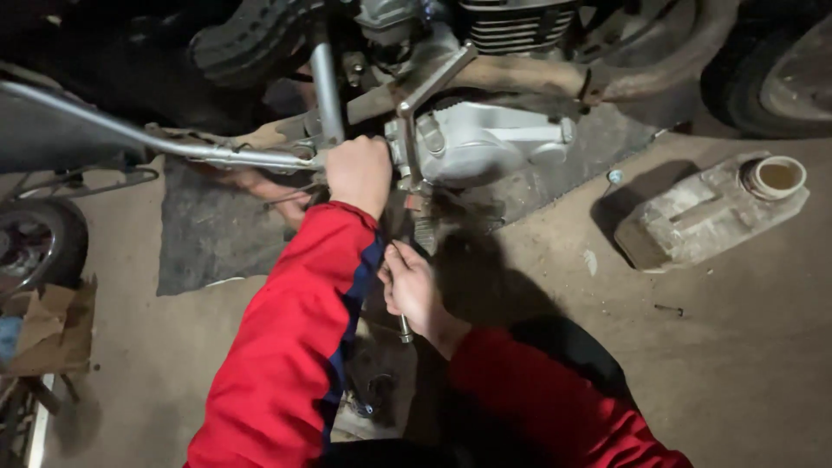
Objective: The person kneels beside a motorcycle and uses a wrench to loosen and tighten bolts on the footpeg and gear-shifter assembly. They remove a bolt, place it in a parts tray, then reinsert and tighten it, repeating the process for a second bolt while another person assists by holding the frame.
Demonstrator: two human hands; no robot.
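Note:
My left hand (357, 173) is closed in a fist against the underside of a motorcycle, beside the silver engine cover (485, 143) and at the foot of a chrome tube (327, 87). What it grips is hidden by the fingers. My right hand (412, 290) sits lower, under the engine, wrapped around a thin metal tool (404, 330) whose end pokes out below the palm. Both arms wear red sleeves. A silver lever (433, 82) slants up above the engine cover.
A dirty plastic jug (711, 208) with an open round mouth lies on the concrete floor at the right. A dark mat (217, 234) lies under the motorcycle. A small wheel (39, 243) and torn cardboard (52, 329) are at the left, and a tyre (780, 78) at the top right.

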